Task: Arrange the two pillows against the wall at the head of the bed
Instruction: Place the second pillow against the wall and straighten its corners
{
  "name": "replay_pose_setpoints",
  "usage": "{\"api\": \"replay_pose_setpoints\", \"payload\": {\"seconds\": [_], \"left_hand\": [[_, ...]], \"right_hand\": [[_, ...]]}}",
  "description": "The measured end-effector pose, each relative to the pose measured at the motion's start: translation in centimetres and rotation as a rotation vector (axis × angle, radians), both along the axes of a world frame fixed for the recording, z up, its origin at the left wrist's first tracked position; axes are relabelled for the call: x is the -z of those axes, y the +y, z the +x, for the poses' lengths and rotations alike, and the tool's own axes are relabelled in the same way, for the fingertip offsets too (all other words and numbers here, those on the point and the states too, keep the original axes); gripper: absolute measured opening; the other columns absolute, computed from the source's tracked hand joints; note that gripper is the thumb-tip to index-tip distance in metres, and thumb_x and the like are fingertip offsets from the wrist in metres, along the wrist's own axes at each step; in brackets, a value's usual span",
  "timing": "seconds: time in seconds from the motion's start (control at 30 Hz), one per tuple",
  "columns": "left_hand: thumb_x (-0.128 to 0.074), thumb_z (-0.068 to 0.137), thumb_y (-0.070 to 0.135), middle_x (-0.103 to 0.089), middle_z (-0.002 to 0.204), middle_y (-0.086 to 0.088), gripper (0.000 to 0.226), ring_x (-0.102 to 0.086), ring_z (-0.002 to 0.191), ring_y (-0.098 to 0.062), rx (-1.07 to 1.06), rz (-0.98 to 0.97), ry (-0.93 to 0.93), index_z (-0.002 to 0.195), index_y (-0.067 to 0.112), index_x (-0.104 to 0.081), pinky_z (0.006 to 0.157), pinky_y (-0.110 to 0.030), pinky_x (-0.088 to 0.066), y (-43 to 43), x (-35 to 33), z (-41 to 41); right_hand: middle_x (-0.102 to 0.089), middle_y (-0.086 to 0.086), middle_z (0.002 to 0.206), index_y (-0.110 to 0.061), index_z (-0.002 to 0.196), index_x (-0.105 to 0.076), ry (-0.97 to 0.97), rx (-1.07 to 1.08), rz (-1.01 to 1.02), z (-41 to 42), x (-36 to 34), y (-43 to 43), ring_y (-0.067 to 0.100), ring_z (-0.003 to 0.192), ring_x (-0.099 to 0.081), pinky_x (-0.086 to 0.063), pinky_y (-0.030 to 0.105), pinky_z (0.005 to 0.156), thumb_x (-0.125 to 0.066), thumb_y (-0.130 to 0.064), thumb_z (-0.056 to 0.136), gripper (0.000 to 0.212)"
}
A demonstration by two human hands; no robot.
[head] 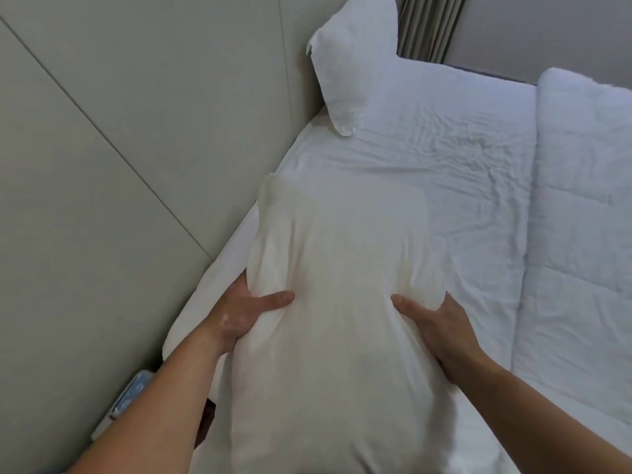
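A white pillow (338, 285) fills the middle of the view, held lengthwise over the near end of the bed. My left hand (242, 313) grips its left side and my right hand (434, 326) grips its right side, thumbs pressed into the top. A second white pillow (355, 66) leans upright against the padded wall (136, 131) at the far end of the bed. The near end of the held pillow runs out of view at the bottom.
The bed's white sheet (444, 172) is wrinkled. A folded white duvet (581, 234) lies along the right side. A grey curtain (431, 25) hangs beyond the far pillow. A small bluish object (131, 395) lies by the wall at lower left.
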State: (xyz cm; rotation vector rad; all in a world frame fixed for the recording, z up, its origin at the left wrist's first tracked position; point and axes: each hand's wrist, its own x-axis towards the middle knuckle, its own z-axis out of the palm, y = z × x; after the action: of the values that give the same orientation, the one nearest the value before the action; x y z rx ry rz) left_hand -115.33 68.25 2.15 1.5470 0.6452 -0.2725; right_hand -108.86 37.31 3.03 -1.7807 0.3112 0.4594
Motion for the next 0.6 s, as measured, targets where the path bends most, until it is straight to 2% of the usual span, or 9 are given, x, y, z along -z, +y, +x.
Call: {"api": "replay_pose_setpoints", "payload": {"seconds": [0.1, 0.17, 0.3, 0.47, 0.53, 0.6], "left_hand": [[-0.100, 0.037, 0.055, -0.077, 0.120, 0.008, 0.105, -0.073, 0.113, -0.018, 0.105, 0.047, 0.032, 0.133, 0.034, -0.062, 0.102, -0.049, -0.056, 3.3, 2.5, 4.2], [-0.100, 0.036, 0.056, -0.076, 0.122, 0.010, 0.103, -0.072, 0.115, -0.017, 0.163, 0.077, 0.049, 0.130, 0.036, -0.062, 0.104, -0.049, -0.055, 5.3, 4.7, 6.7], [-0.099, 0.038, 0.060, -0.068, 0.135, 0.012, 0.122, -0.063, 0.126, -0.017, 0.306, 0.158, 0.085, 0.147, 0.035, -0.050, 0.112, -0.047, -0.048, 8.0, 9.1, 10.6], [-0.097, 0.047, 0.055, -0.057, 0.146, 0.012, 0.125, -0.053, 0.136, -0.017, 0.366, 0.242, 0.169, 0.155, 0.034, -0.038, 0.119, -0.045, -0.038, 10.2, 15.0, 11.8], [-0.097, 0.049, 0.057, -0.054, 0.149, 0.012, 0.126, -0.050, 0.138, -0.017, 0.338, 0.268, 0.174, 0.156, 0.034, -0.036, 0.119, -0.041, -0.036, 10.5, 17.2, 11.5], [-0.097, 0.054, 0.050, -0.051, 0.150, 0.011, 0.122, -0.048, 0.137, -0.016, 0.285, 0.297, 0.176, 0.157, 0.032, -0.033, 0.114, -0.032, -0.034, 10.3, 18.8, 11.1]], "right_hand": [[-0.080, -0.010, 0.099, -0.028, 0.112, -0.071, 0.081, 0.035, 0.011, 1.6, 4.0, 2.9, 0.011, 0.088, -0.075, -0.057, 0.029, 0.070, -0.087, -0.030, 0.077, 0.039], [-0.081, -0.009, 0.097, -0.028, 0.112, -0.073, 0.131, 0.058, 0.014, 2.3, 7.0, 4.6, 0.015, 0.091, -0.077, -0.061, 0.037, 0.080, -0.088, -0.029, 0.076, 0.039], [-0.081, -0.015, 0.096, -0.032, 0.106, -0.072, 0.209, 0.102, 0.040, 3.1, 12.7, 7.2, 0.017, 0.096, -0.077, -0.060, 0.044, 0.092, -0.088, -0.028, 0.075, 0.035], [-0.080, -0.014, 0.104, -0.034, 0.114, -0.071, 0.198, 0.096, -0.026, 2.9, 18.6, 9.3, 0.011, 0.097, -0.076, -0.058, 0.046, 0.097, -0.091, -0.034, 0.069, 0.049], [-0.079, -0.013, 0.111, -0.034, 0.121, -0.067, 0.209, 0.103, -0.045, 3.0, 20.0, 9.7, 0.010, 0.101, -0.075, -0.056, 0.045, 0.099, -0.094, -0.037, 0.065, 0.062], [-0.077, -0.013, 0.115, -0.033, 0.127, -0.064, 0.238, 0.093, -0.090, 3.3, 21.0, 9.4, 0.012, 0.106, -0.074, -0.055, 0.045, 0.102, -0.095, -0.046, 0.056, 0.079]]}}
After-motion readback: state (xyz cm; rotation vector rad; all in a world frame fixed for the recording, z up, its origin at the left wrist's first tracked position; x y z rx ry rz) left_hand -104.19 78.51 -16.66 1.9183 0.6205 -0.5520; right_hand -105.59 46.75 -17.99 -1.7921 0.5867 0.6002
